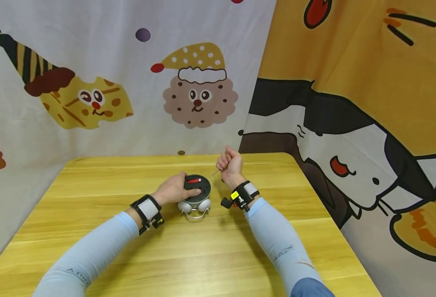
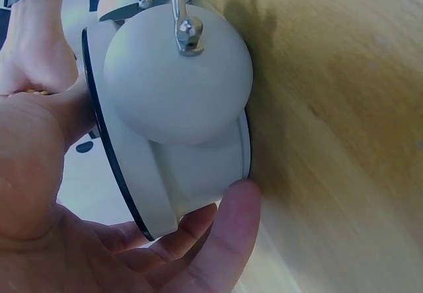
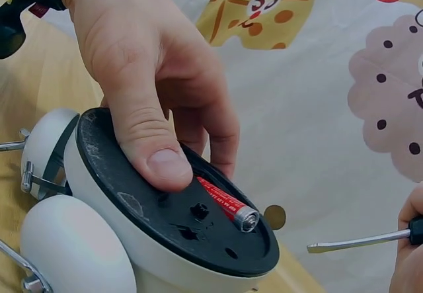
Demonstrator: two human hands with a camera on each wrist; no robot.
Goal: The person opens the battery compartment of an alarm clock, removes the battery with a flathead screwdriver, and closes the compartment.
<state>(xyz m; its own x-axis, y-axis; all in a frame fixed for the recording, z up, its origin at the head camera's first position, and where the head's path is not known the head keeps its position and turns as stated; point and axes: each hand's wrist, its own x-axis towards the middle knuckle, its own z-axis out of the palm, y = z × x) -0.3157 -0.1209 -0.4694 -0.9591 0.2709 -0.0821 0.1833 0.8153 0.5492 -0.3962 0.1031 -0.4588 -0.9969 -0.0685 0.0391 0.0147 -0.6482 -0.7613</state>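
A white twin-bell alarm clock lies with its black back turned up and its bells toward me. My left hand grips its side, thumb across the back and fingers curled round the rim. A red battery shows in an opening in that back, its silver end exposed. To the right, my right hand holds a screwdriver in curled fingers, the flat metal tip pointing toward the clock and apart from it. Most of the screwdriver's dark handle is hidden in the hand.
The clock is on a yellow wood-grain table, whose far edge meets a white printed curtain. A patterned orange and black cloth hangs along the right side. Wrist-worn cameras sit on both forearms.
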